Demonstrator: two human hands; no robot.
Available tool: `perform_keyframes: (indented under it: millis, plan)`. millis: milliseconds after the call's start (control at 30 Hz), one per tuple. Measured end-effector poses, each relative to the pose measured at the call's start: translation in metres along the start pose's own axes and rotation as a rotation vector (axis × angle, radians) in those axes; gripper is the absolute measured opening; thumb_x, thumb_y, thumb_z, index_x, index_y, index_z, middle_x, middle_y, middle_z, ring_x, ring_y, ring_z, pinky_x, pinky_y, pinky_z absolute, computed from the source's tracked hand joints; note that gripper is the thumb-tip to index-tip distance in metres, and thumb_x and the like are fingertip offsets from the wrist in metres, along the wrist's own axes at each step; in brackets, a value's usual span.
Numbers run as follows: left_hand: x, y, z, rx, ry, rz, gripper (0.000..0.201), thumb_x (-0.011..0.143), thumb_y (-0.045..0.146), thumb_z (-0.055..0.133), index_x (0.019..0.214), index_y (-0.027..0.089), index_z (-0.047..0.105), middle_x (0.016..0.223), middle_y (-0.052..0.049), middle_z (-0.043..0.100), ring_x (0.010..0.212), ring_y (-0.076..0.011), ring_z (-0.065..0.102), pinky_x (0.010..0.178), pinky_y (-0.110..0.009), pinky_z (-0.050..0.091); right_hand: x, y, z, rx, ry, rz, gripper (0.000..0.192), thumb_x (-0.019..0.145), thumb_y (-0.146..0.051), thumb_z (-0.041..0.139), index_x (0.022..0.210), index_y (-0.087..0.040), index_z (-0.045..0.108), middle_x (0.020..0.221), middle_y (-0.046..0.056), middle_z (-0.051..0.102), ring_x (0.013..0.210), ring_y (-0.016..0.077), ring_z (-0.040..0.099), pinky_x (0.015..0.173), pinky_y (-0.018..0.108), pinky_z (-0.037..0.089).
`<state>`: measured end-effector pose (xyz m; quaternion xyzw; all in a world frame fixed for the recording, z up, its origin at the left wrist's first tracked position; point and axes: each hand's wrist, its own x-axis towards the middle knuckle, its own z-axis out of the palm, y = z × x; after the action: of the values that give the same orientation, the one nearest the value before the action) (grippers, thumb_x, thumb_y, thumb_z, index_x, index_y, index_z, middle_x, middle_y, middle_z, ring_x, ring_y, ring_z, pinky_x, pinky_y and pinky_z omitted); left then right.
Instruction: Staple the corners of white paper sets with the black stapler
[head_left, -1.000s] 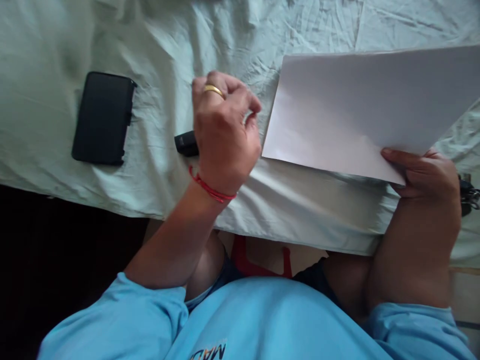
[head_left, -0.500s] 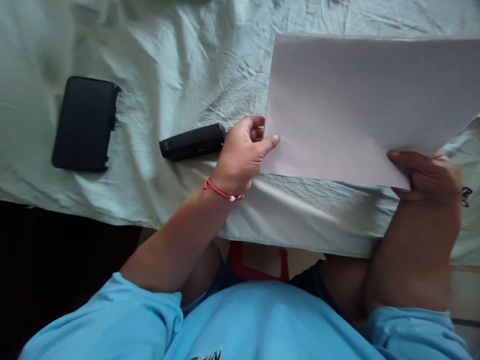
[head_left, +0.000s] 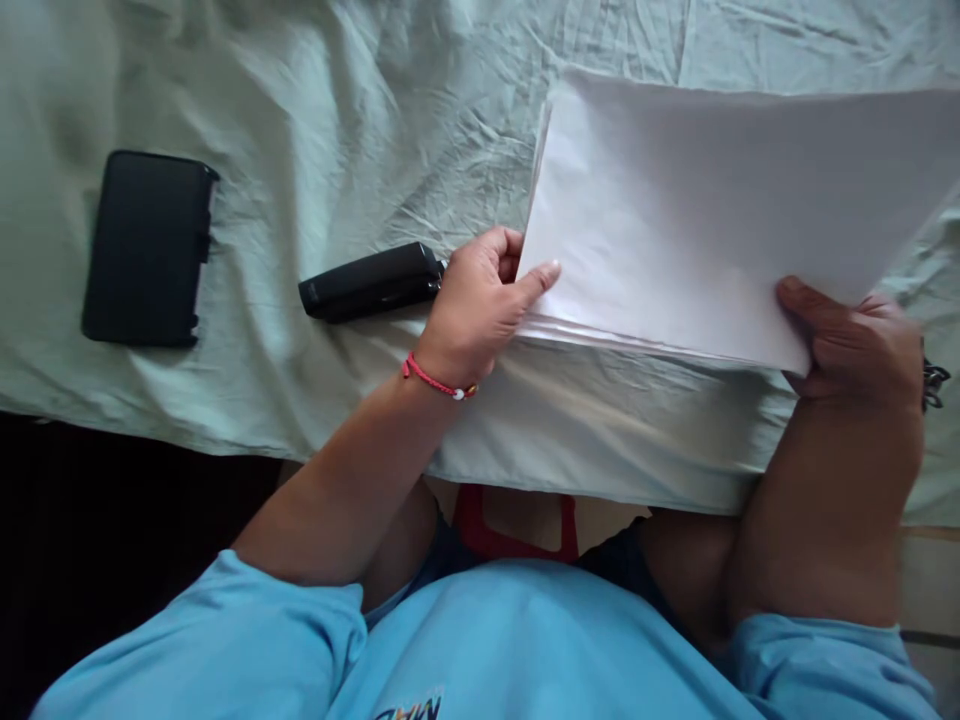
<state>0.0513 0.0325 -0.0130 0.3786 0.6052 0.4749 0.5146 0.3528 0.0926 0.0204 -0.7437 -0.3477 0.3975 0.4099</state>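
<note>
A stack of white paper sheets [head_left: 712,210] is held above a pale green cloth-covered table [head_left: 360,150]. My left hand [head_left: 480,300] grips the stack's near left corner, thumb on top. My right hand [head_left: 855,340] pinches the near right corner, and the lower edges of the sheets fan apart slightly. A black stapler [head_left: 371,283] lies on the cloth just left of my left hand.
A black rectangular case [head_left: 144,248] lies at the left of the table. Dark binder clips [head_left: 934,380] peek out at the right edge behind my right hand. The table's front edge runs just above my lap.
My left hand left the stapler on the cloth and moved right to grip the paper's left corner. The sheets have since spread slightly at the lower edge.
</note>
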Motion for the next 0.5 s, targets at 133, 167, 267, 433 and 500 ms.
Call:
perform_keyframes:
  millis: [133, 167, 267, 433, 500]
  plan:
    - [-0.003, 0.009, 0.001, -0.001, 0.001, -0.091, 0.016, 0.088, 0.002, 0.071, 0.082, 0.017, 0.068, 0.079, 0.0, 0.073, 0.07, -0.0117, 0.065, 0.06, -0.018, 0.053, 0.005, 0.003, -0.001, 0.0, 0.025, -0.014, 0.042, 0.052, -0.024, 0.097, 0.084, -0.018, 0.07, 0.108, 0.008, 0.075, 0.093, 0.0206, 0.071, 0.055, 0.025, 0.057]
    - [-0.003, 0.009, 0.001, 0.016, 0.013, -0.108, 0.018, 0.089, 0.003, 0.07, 0.077, 0.017, 0.067, 0.073, 0.001, 0.069, 0.064, -0.0107, 0.06, 0.054, -0.018, 0.05, 0.006, 0.003, 0.0, 0.011, 0.025, -0.014, 0.041, 0.052, -0.022, 0.097, 0.083, -0.018, 0.07, 0.107, 0.007, 0.076, 0.093, 0.0208, 0.071, 0.056, 0.026, 0.058]
    - [-0.003, 0.01, 0.001, 0.054, 0.045, -0.129, 0.029, 0.094, 0.008, 0.069, 0.067, 0.018, 0.062, 0.062, 0.003, 0.057, 0.053, -0.0094, 0.048, 0.043, -0.018, 0.045, 0.006, 0.004, 0.002, 0.04, 0.037, -0.017, 0.037, 0.055, -0.019, 0.094, 0.083, -0.017, 0.071, 0.109, 0.007, 0.076, 0.096, 0.0212, 0.072, 0.062, 0.028, 0.062]
    - [-0.003, 0.013, 0.002, -0.006, 0.023, -0.123, 0.028, 0.098, 0.008, 0.067, 0.073, 0.018, 0.061, 0.064, 0.003, 0.059, 0.053, -0.008, 0.05, 0.045, -0.017, 0.043, 0.008, 0.005, 0.003, 0.053, 0.097, -0.022, 0.039, 0.056, -0.015, 0.09, 0.094, -0.015, 0.079, 0.115, 0.01, 0.077, 0.095, 0.021, 0.072, 0.059, 0.027, 0.061]
    - [-0.003, 0.015, 0.002, -0.018, 0.004, -0.15, 0.024, 0.094, 0.003, 0.069, 0.077, 0.018, 0.061, 0.069, 0.003, 0.063, 0.055, -0.008, 0.053, 0.047, -0.017, 0.045, 0.009, 0.006, 0.003, 0.059, 0.1, -0.026, 0.039, 0.055, -0.015, 0.09, 0.093, -0.015, 0.078, 0.115, 0.01, 0.077, 0.095, 0.0209, 0.072, 0.057, 0.026, 0.06]
